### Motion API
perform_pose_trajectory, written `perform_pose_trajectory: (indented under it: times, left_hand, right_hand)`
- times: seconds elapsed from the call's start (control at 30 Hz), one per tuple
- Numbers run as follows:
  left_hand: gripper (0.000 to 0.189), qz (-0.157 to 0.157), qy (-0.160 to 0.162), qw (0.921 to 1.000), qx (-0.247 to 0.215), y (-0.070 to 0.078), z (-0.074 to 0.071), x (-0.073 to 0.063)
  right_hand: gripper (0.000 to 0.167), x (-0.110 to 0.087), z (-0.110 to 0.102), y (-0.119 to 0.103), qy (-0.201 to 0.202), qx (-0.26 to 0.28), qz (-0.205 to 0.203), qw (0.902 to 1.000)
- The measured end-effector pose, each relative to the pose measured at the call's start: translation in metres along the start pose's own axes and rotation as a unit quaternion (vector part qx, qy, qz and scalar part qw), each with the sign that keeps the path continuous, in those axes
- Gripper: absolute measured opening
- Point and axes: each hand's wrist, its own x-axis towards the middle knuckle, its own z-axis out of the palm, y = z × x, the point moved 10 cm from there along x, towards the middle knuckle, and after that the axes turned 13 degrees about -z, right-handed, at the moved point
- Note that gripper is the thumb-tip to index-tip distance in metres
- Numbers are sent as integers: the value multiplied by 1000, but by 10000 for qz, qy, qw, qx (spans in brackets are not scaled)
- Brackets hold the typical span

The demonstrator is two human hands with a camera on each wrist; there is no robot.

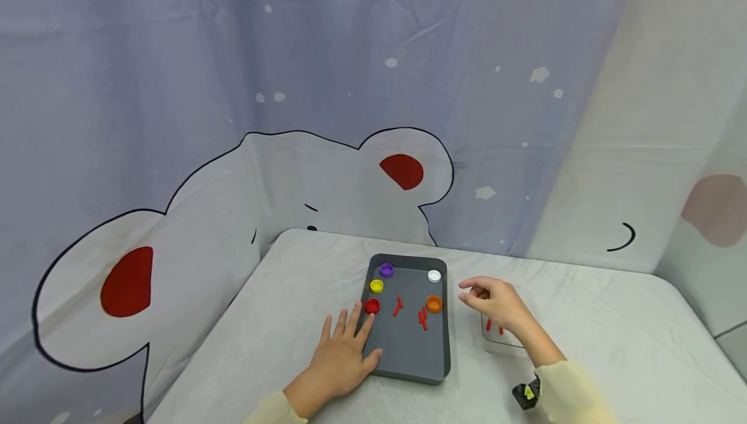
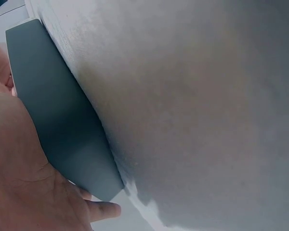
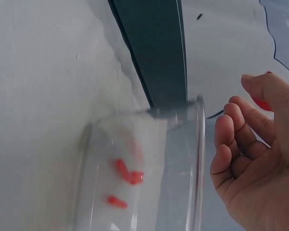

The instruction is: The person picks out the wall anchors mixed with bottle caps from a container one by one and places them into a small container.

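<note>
My left hand (image 1: 341,358) rests with spread fingers over the left edge of a dark grey tray (image 1: 408,353). In the left wrist view, its palm is against the tray's outer side wall (image 2: 53,106). Short red sticks (image 1: 397,307) lie on the tray in two small groups. A clear plastic box (image 1: 504,347) stands right of the tray with a few more red sticks (image 3: 117,201) inside. Above that box is my right hand (image 1: 496,301), its thumb and index finger apart and the other fingers loosely bent. Nothing shows between its fingertips.
Small round cups sit in the tray: purple (image 1: 386,270), yellow (image 1: 377,286) and red (image 1: 371,306) on the left, white (image 1: 434,276) and orange (image 1: 434,304) on the right. A pale cloth (image 1: 309,268) covers the table; a printed curtain (image 1: 327,74) hangs behind.
</note>
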Motion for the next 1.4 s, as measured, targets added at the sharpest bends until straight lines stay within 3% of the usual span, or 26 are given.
perform_pose_trajectory:
  times: [0.4, 0.83, 1.4]
  left_hand:
    - [71, -61, -173, 9998, 98, -3, 7, 3]
    - [71, -57, -121, 9999, 65, -2, 8, 3]
    - [71, -20, 22, 9999, 110, -2, 5, 2]
  right_hand:
    - [27, 9, 24, -13, -4, 227, -287, 9993]
    - [30, 17, 49, -27, -216, 292, -696, 9969]
    - [27, 21, 71, -33, -600, -172, -955, 9935]
